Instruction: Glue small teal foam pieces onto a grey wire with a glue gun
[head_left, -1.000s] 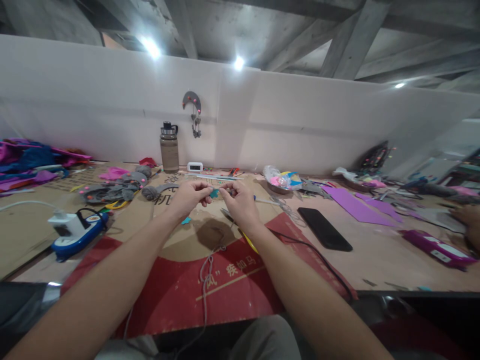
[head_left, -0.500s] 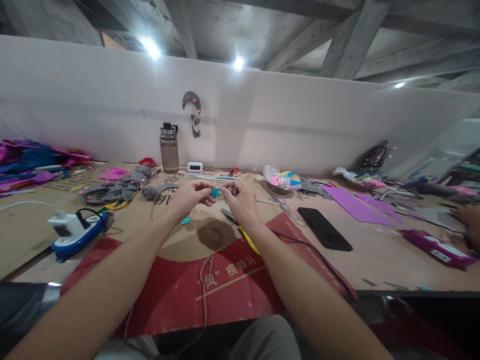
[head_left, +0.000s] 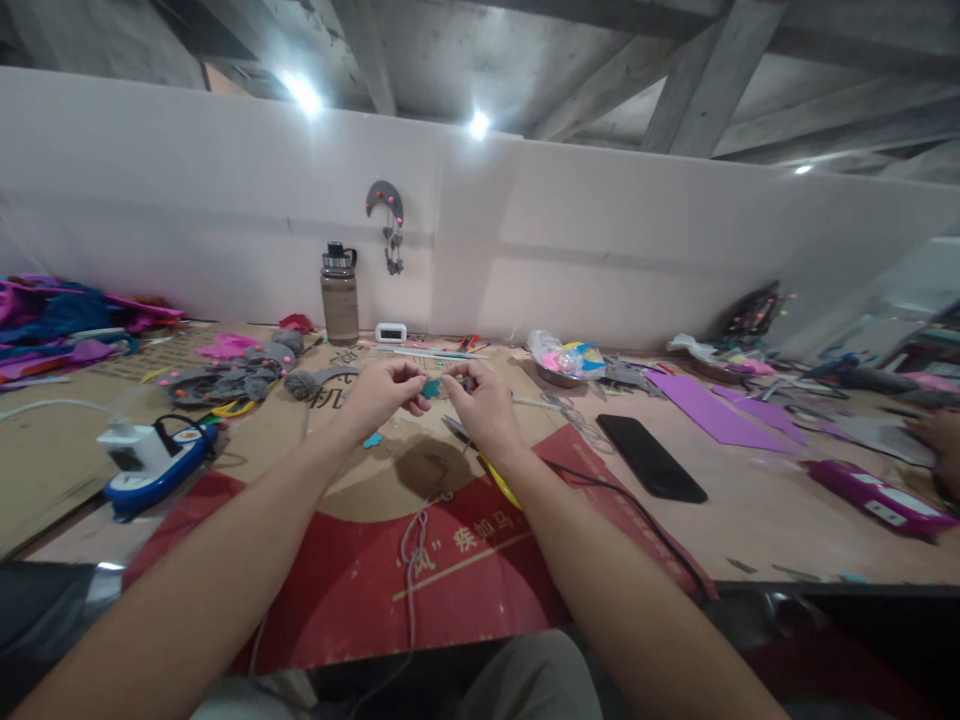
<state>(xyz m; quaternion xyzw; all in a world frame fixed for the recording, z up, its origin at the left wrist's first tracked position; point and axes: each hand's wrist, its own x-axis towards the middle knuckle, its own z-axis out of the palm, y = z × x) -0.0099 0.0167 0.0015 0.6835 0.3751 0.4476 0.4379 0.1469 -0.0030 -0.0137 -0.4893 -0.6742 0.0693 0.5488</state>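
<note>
Red/brown cardboard (head_left: 337, 590) under sm. teal pc. (head_left: 432, 388) w/ uneven edge.

head view | forward, downward — over table (head_left: 757, 515) | near; white partition (head_left: 600, 210) beyond

Looks dim and greyish, lit by ceiling lamps (head_left: 304, 95) flaring white, high above and beyond the fingers (head_left: 397, 373). Drops a soft-edged shadow (head_left: 431, 465) onto the cardboard (head_left: 360, 498) just below them. Blurs the teal cutout (head_left: 431, 388) between them; stretches the forearms (head_left: 225, 540) toward the lower corners.

a craft workshop: fabric scraps (head_left: 64, 322), scissors (head_left: 501, 485), littered worktable (head_left: 720, 530).
</note>
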